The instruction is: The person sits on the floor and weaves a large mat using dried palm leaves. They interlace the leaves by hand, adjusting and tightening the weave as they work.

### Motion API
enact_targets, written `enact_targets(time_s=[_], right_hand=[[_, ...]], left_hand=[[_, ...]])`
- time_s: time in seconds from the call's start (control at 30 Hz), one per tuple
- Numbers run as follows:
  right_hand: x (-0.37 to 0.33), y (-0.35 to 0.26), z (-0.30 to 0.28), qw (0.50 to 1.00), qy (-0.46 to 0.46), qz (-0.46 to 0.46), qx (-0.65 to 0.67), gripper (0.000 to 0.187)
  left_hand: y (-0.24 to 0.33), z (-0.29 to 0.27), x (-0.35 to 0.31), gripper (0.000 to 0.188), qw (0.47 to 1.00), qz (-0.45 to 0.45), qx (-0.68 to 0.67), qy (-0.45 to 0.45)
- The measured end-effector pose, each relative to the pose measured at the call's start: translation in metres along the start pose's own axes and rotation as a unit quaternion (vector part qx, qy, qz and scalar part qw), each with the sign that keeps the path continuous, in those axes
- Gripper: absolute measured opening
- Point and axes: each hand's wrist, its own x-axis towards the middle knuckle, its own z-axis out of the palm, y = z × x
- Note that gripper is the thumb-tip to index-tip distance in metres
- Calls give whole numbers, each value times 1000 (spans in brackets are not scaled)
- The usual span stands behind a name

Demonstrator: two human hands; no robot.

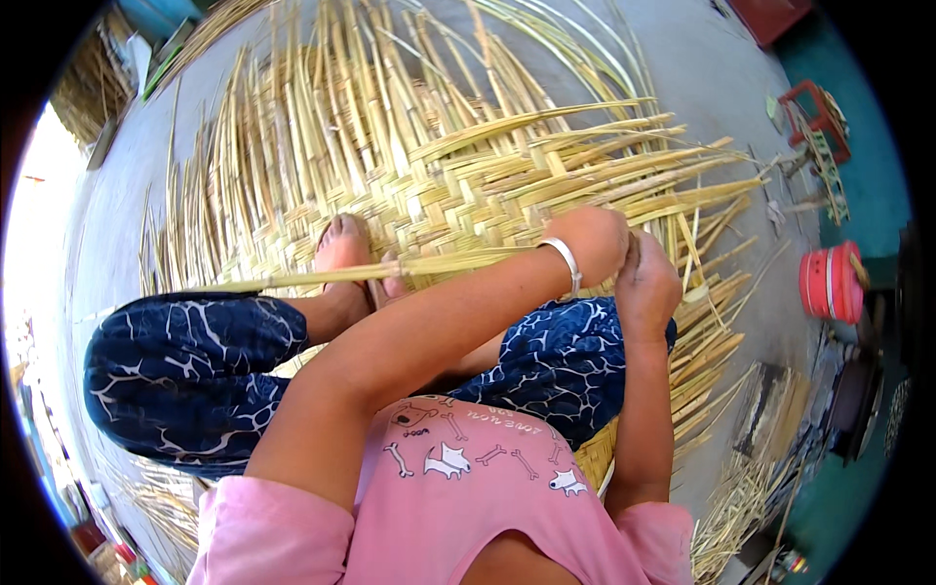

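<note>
A half-woven mat (439,200) of yellow-green split cane lies on the floor, its loose strips fanning out at the far side and to the right. One long cane strip (419,266) runs across the near part of the mat from the left and passes behind my left forearm. My left hand (590,244), with a white bangle at the wrist, is closed at the strip's right end. Against it, my right hand (648,288) is closed too, fingertips meeting the left's; what lies in its fingers is hidden. Both hands are above the mat's right part.
My bare foot (343,244) rests on the mat. To the right stand a red-pink container (831,282) and a red stool (819,117). Loose cane scraps (736,502) lie at the lower right, and bundled stalks (93,88) stand at the far left.
</note>
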Motion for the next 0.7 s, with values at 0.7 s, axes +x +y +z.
enact_targets(time_s=[0.7], right_hand=[[15, -1, -15, 992, -107, 30, 58, 20]], left_hand=[[-37, 0, -14, 22, 993, 74, -89, -17]])
